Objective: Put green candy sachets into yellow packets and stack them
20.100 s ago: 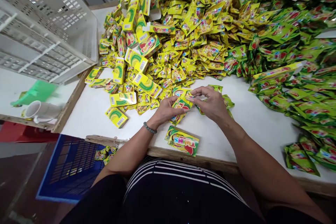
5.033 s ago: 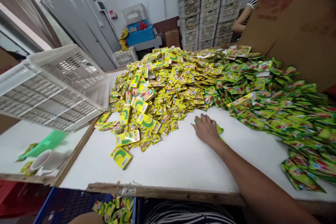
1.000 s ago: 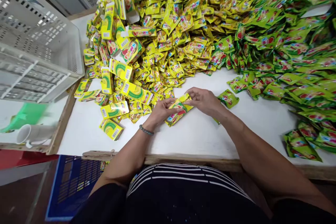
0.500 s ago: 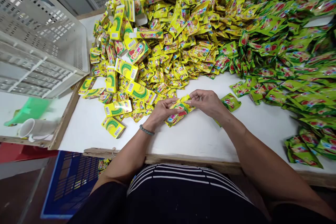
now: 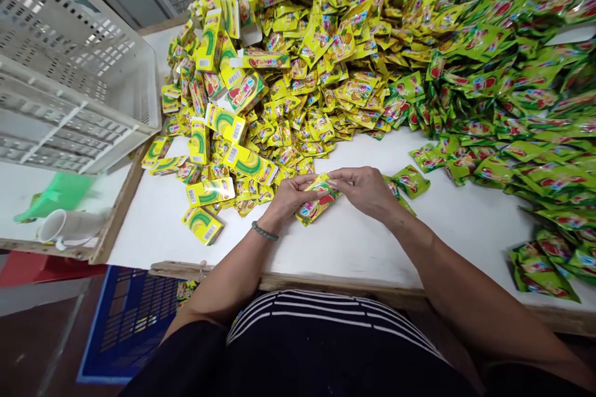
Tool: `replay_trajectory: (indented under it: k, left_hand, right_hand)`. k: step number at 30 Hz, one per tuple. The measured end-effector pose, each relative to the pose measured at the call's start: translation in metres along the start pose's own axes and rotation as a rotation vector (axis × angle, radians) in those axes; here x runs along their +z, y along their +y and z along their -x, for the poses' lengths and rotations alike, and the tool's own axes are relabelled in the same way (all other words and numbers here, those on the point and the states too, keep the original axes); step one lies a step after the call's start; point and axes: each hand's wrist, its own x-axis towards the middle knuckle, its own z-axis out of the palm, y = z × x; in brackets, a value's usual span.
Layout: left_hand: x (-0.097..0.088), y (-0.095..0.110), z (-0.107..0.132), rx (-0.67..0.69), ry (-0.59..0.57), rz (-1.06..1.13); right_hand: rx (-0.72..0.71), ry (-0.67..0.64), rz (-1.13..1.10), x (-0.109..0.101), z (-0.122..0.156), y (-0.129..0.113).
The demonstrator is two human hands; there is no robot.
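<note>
My left hand grips a small yellow and green printed box by its side, thumb across the front. The box lies tilted just over the white tabletop. At its upper end, the bent fingers and thumb of my right hand pinch the end of the box; the flap there is largely covered by the fingers. Just right of that hand lie a few green sachets. Left of my left hand are closed yellow boxes with barcodes.
Yellow sachets and boxes are heaped across the back. Green sachets cover the right side. At left stand a white plastic crate, a white mug and a green plastic piece. A blue crate sits below the table edge.
My right hand has shifted slightly down and closed in over the box's upper end. The yellow flap that stuck up there now shows less. My left hand keeps its hold.
</note>
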Motion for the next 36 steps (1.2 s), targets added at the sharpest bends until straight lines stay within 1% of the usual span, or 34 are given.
replay_trajectory:
  k: [4, 7, 11, 14, 15, 16, 17, 19, 20, 21, 22, 23, 26, 28, 29, 30, 33, 36]
  left_hand:
    - [0.0, -0.002, 0.001, 0.018, -0.002, -0.012]
    - [0.002, -0.001, 0.002, 0.03, 0.005, 0.01]
    - [0.004, -0.002, 0.002, 0.031, 0.039, 0.056]
    - [0.006, -0.002, 0.001, 0.049, 0.047, 0.054]
    - [0.006, -0.002, 0.001, 0.065, 0.047, 0.052]
    - [0.007, -0.001, 0.001, 0.087, 0.051, 0.051]
    - [0.007, 0.0, 0.001, 0.113, 0.061, 0.049]
    - [0.008, 0.002, 0.001, 0.173, 0.092, 0.04]
    - [0.008, 0.003, 0.002, 0.203, 0.108, 0.033]
    - [0.009, 0.004, 0.002, 0.231, 0.121, 0.03]
    - [0.009, 0.005, 0.003, 0.255, 0.127, 0.033]
    - [0.009, 0.006, 0.004, 0.276, 0.127, 0.044]
    - [0.008, 0.008, 0.006, 0.3, 0.093, 0.086]
    - [0.007, 0.008, 0.007, 0.275, 0.053, 0.09]
    - [0.007, 0.008, 0.007, 0.255, 0.032, 0.085]
    - [0.006, 0.008, 0.007, 0.235, 0.012, 0.077]
    - [0.004, 0.006, 0.005, 0.198, -0.021, 0.049]
    - [0.003, 0.004, 0.004, 0.211, 0.017, 0.029]
  right_hand:
    - [0.0, -0.051, -0.011, 0.0, 0.002, -0.002]
    - [-0.033, -0.128, 0.021, 0.0, 0.004, -0.004]
    - [-0.04, -0.216, -0.061, 0.001, 0.006, -0.007]
    - [-0.051, -0.245, -0.061, 0.004, 0.009, -0.01]
    - [-0.068, -0.22, -0.052, 0.006, 0.009, -0.01]
    - [-0.098, -0.16, -0.048, 0.007, 0.01, -0.01]
    - [-0.139, -0.057, -0.047, 0.009, 0.01, -0.009]
    - [-0.213, 0.228, -0.054, 0.011, 0.008, -0.004]
    - [-0.23, 0.35, -0.069, 0.012, 0.006, -0.001]
    - [-0.228, 0.419, -0.097, 0.013, 0.004, 0.002]
    - [-0.21, 0.424, -0.143, 0.014, 0.003, 0.005]
    - [-0.184, 0.371, -0.209, 0.016, 0.002, 0.007]
    - [-0.122, 0.096, -0.433, 0.022, 0.002, 0.007]
    - [-0.102, -0.027, -0.49, 0.025, 0.004, 0.005]
    - [-0.091, -0.056, -0.487, 0.026, 0.005, 0.004]
    - [-0.073, -0.057, -0.476, 0.026, 0.006, 0.003]
    - [-0.008, -0.011, -0.48, 0.023, 0.006, 0.005]
    - [-0.023, -0.017, -0.408, 0.018, 0.004, 0.007]
